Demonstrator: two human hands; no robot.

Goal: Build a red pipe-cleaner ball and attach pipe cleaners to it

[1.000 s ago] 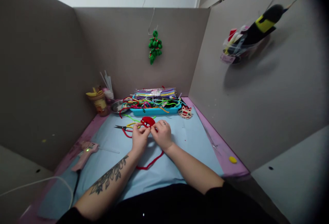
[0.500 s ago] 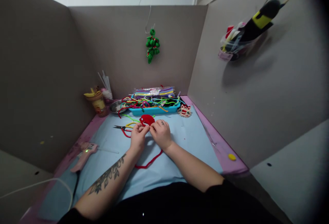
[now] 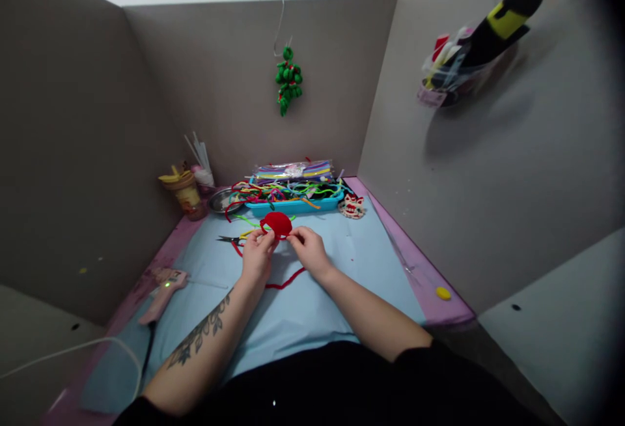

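Observation:
A red, rounded piece that looks like coiled fuzzy pipe cleaner is held up between my hands, above the blue cloth. My left hand pinches its lower left edge. Fingers and thumb of my right hand are closed on a thin red strand at its lower right. A loose red length lies in a bend below the hands. Just left of my left hand are scissors with yellow and red on the handles, partly hidden by the fingers.
Behind the hands stands a blue tray of tangled coloured pipe cleaners, beside a metal dish and a beaded cat-like face. A pink glue gun lies at left. A green ornament hangs on the back partition.
My hands have moved slightly apart, and the red piece now shows a broader, rounder face. The loose red length has shifted up toward the hands. The view has tilted a little.

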